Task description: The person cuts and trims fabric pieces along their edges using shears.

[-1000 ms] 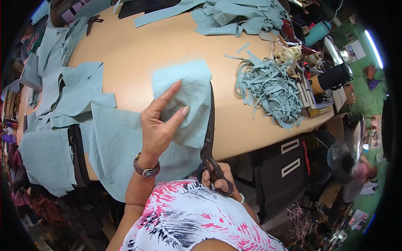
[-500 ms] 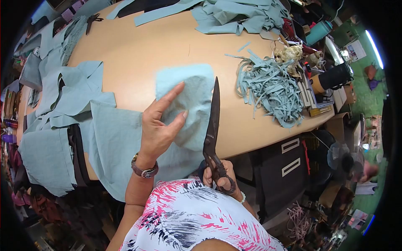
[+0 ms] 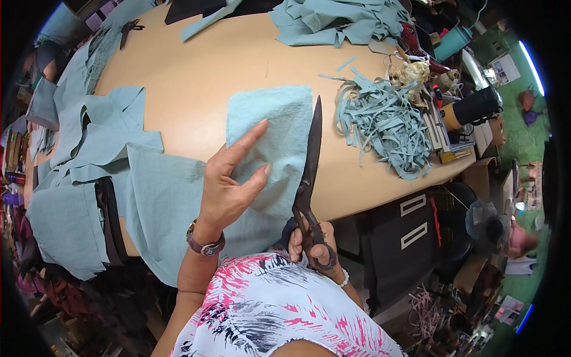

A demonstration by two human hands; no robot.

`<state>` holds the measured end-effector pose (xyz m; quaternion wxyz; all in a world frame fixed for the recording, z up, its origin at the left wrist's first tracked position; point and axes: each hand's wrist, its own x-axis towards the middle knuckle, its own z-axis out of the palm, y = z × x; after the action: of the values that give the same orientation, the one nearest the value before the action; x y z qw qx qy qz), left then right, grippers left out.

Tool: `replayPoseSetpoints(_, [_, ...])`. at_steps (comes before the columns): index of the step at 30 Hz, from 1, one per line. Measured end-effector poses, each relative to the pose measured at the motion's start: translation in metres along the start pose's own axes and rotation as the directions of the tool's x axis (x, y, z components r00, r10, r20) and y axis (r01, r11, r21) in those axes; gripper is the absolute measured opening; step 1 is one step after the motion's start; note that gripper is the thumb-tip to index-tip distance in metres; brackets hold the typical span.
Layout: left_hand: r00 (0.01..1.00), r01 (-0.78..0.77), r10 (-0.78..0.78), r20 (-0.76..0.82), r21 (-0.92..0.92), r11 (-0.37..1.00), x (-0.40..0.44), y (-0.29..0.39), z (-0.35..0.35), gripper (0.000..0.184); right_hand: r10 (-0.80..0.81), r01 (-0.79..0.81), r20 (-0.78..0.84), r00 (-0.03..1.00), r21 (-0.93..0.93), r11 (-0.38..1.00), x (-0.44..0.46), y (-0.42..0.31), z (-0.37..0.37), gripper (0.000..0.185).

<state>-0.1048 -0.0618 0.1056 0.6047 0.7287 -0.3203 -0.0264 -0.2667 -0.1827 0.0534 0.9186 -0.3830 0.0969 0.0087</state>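
Note:
A pale blue-green fabric piece (image 3: 270,110) lies on the table in front of me, slightly creased. My left hand (image 3: 229,184) rests on it with thumb and index finger spread apart. Along the fabric's right edge runs a pair of large dark scissors (image 3: 310,157), blades pointing away from me and looking closed together. My right hand (image 3: 318,244) is wrapped around the scissor handles near the table's front edge. More of the same fabric (image 3: 163,202) spreads under my left wrist and hangs over the front edge.
A heap of cut fabric strips (image 3: 386,128) sits to the right, beside a dark cup (image 3: 476,109). Larger fabric pieces (image 3: 342,21) are piled at the far side. Small dark snips (image 3: 128,31) lie far left. Part of a person (image 3: 47,59) shows at the upper left.
The fabric under my left hand and the scissors have shifted slightly away and to the right. At the far edge, a long fabric strip has moved left. Someone has come into view upper left.

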Motion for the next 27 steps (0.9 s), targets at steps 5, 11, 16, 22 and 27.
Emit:
replayPoseSetpoints(5, [1.0,-0.012,0.012,-0.007,0.022,1.0,0.0001,0.0009,0.0008,0.053,-0.007,0.007,-0.002,1.0,-0.002,1.0,0.0013,-0.0007,-0.001,0.051])
replayPoseSetpoints(11, [1.0,-0.02,0.02,-0.004,0.042,0.999,-0.0002,0.0009,0.0018,0.053,0.006,-0.006,-0.017,1.0,-0.009,1.0,0.0014,-0.0003,-0.0014,0.052])
replayPoseSetpoints(16, [1.0,-0.012,0.012,0.004,0.042,0.999,-0.0003,0.0001,0.0019,0.053,-0.008,0.007,-0.019,1.0,-0.018,1.0,0.0012,0.0002,-0.0015,0.047])
replayPoseSetpoints(22, [1.0,-0.007,0.008,-0.003,0.009,1.0,0.0003,-0.0003,0.0038,0.053,-0.01,0.009,-0.018,1.0,-0.053,0.999,0.0016,0.0017,-0.0047,0.032])
replayPoseSetpoints(27, [0.999,0.033,-0.033,0.016,-0.004,0.999,0.0006,-0.0022,0.0029,0.053,-0.004,0.001,-0.036,0.999,-0.083,0.997,0.0018,0.0054,-0.0065,0.025])
